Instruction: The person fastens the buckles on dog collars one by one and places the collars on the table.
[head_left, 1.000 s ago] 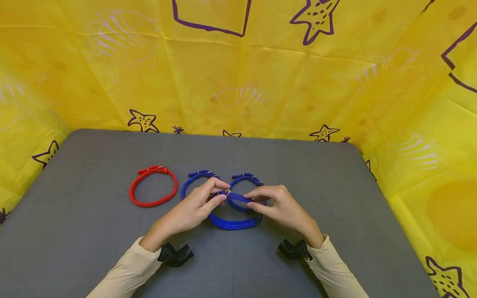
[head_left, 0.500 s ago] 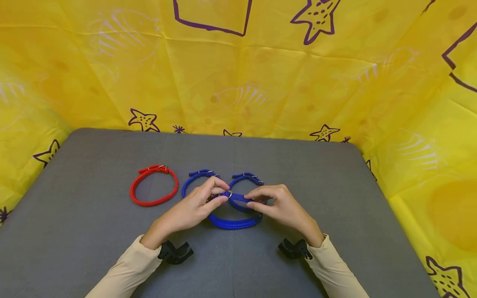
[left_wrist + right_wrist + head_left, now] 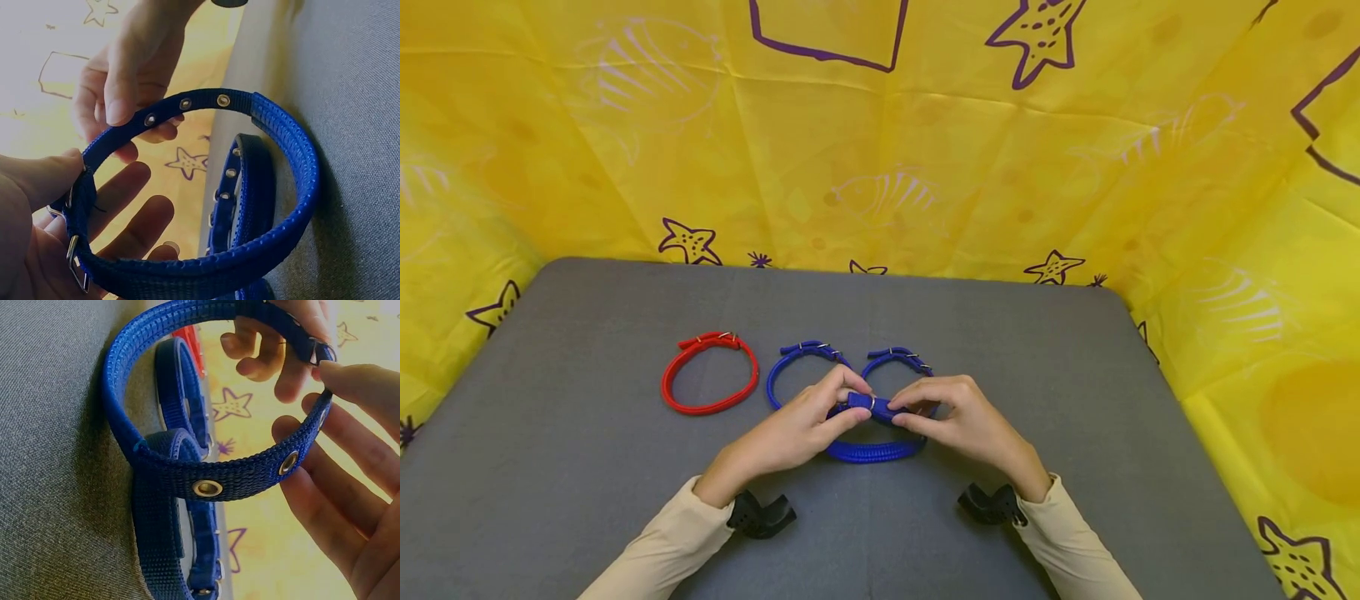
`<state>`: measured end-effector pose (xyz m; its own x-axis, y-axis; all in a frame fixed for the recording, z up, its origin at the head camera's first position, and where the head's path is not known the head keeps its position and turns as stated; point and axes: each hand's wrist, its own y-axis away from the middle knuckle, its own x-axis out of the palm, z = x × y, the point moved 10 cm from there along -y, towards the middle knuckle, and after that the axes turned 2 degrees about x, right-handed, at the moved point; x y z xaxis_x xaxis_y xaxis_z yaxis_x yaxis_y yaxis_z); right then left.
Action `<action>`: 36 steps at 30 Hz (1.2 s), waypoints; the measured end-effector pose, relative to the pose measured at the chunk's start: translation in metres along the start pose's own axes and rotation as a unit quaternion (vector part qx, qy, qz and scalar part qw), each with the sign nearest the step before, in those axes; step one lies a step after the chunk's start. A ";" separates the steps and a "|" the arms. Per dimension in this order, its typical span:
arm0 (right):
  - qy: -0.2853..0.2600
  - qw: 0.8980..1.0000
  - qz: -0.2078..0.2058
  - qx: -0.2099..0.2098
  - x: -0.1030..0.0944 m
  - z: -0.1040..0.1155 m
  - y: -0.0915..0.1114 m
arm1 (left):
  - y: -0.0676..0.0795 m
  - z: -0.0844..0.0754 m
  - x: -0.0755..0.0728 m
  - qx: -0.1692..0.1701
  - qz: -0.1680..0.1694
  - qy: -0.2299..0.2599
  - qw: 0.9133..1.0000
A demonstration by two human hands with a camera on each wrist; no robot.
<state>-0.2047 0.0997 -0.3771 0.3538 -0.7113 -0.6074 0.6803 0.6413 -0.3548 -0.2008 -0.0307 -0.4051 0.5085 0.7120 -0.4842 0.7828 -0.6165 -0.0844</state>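
Note:
A blue dog collar (image 3: 874,452) with a padded band stands looped on its side between both hands. My left hand (image 3: 805,421) pinches it at its metal buckle (image 3: 75,262), thumb on the near side and the other fingers behind. On the opposite side, my right hand (image 3: 958,408) pinches the strap (image 3: 250,478), which has metal-rimmed eyelets. In the head view a short blue strap piece (image 3: 860,401) shows beside a metal ring between the fingertips. The thumbs and fingertips hide part of the buckle.
Two more blue collars, one at left (image 3: 771,379) and one at right (image 3: 895,354), lie buckled just behind the hands. A red collar (image 3: 700,410) lies farther left on the grey table (image 3: 587,467). Yellow patterned cloth (image 3: 880,125) surrounds the table's back and sides.
My left hand has shifted slightly right and nearer, toward the right hand. The strap between the hands looks shorter, and a blue piece now shows left of the ring. The right hand stays in place.

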 end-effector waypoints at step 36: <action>0.057 0.997 0.028 -0.034 0.005 0.006 0.003 | 0.001 -0.006 -0.020 0.021 -0.064 -0.084 0.994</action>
<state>-0.1975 0.0963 -0.3769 0.3125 -0.6385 -0.7033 0.6152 0.7002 -0.3624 -0.2082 -0.0434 -0.3908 0.3369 0.7211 -0.6054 0.8199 -0.5408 -0.1879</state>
